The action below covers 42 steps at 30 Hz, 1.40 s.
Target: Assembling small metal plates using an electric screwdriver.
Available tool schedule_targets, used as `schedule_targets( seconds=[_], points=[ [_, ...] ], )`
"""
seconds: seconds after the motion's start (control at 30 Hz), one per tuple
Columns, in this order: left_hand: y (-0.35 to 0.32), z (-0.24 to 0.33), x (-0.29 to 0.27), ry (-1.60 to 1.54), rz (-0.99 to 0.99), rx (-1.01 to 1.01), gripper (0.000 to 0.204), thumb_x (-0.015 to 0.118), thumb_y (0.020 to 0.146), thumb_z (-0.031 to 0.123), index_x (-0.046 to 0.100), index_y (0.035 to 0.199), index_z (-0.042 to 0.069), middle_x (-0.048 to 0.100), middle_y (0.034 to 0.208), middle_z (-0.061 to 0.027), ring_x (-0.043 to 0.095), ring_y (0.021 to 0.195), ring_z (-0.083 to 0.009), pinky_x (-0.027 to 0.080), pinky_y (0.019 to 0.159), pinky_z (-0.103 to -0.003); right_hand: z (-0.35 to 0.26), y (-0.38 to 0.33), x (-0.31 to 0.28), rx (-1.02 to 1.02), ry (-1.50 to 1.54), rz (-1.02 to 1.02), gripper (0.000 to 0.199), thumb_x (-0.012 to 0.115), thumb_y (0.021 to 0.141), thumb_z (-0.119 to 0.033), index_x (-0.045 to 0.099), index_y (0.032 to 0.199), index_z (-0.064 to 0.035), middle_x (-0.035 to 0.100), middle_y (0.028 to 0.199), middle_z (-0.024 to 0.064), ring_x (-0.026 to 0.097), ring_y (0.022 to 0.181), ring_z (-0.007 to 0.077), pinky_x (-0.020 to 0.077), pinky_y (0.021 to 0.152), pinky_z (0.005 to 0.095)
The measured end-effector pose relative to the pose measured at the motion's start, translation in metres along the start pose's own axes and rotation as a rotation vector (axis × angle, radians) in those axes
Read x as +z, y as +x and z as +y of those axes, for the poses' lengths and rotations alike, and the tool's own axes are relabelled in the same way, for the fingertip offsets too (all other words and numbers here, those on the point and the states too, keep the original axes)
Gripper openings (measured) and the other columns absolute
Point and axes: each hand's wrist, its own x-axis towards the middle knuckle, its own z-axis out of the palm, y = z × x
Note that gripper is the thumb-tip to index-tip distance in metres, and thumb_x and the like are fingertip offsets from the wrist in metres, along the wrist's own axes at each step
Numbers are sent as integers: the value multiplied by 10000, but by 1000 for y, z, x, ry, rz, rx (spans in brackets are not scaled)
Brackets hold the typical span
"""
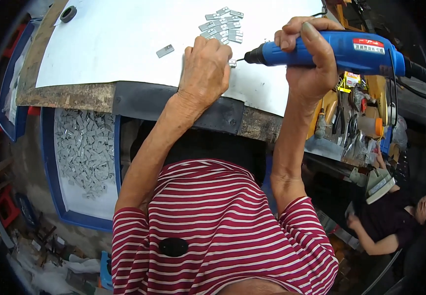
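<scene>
My right hand [313,61] is wrapped round a blue corded rotary tool [340,49], held level, its black nose facing left. A thin bit [240,59] sticks out of the nose and ends close to a small grey metal piece [232,63]; whether they touch I cannot tell. My left hand [205,69] rests on the white sheet [104,49] with its fingers closed at that piece, hiding most of it. Just beyond lies a cluster of similar flat grey pieces [222,24] with holes. One more loose piece [164,50] lies left of my left hand.
A black ring [68,14] sits at the sheet's far left. Below the worn wooden table edge [75,96] stands a blue-rimmed bin [50,167] full of grey pieces [87,147]. Pliers [339,118] and other tools crowd the right, where another person [385,221] works.
</scene>
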Motion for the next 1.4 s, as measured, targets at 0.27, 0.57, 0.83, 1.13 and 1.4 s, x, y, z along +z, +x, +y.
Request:
schedule_targets(
  seconds=[0.27,0.57,0.83,1.13,1.4],
  points=[
    [3,1,5,-54,-10,11,84,594,679,22,585,762,25,528,767,-102,492,787,-260,400,699,-364,0,7,8,-10,-66,-21,124,537,724,-65,542,798,35,577,710,159,516,543,159,421,583,332],
    [2,-5,6,-69,4,-10,84,566,703,27,612,773,18,545,740,-114,522,760,-270,419,697,-375,8,9,24,19,-84,-13,127,560,696,-19,538,803,46,576,683,176,524,519,170,451,550,327],
    [2,-4,7,-78,17,-37,135,645,623,-9,577,736,20,538,744,-119,519,750,-288,433,692,-376,11,10,25,60,-96,-2,102,560,711,-20,535,787,44,575,685,177,523,523,167,457,557,324],
    [2,-4,8,-86,12,-41,151,651,622,-20,575,746,19,532,749,-116,516,752,-282,435,687,-370,12,11,24,100,-79,-36,105,574,701,-16,546,791,30,576,687,176,525,527,167,454,555,319],
    [2,-3,8,-105,10,-47,161,653,621,-31,564,744,22,523,758,-106,507,753,-270,431,686,-362,43,24,16,-487,19,-223,168,612,675,-8,489,789,-10,543,610,99,528,460,147,466,469,271]
  ],
)
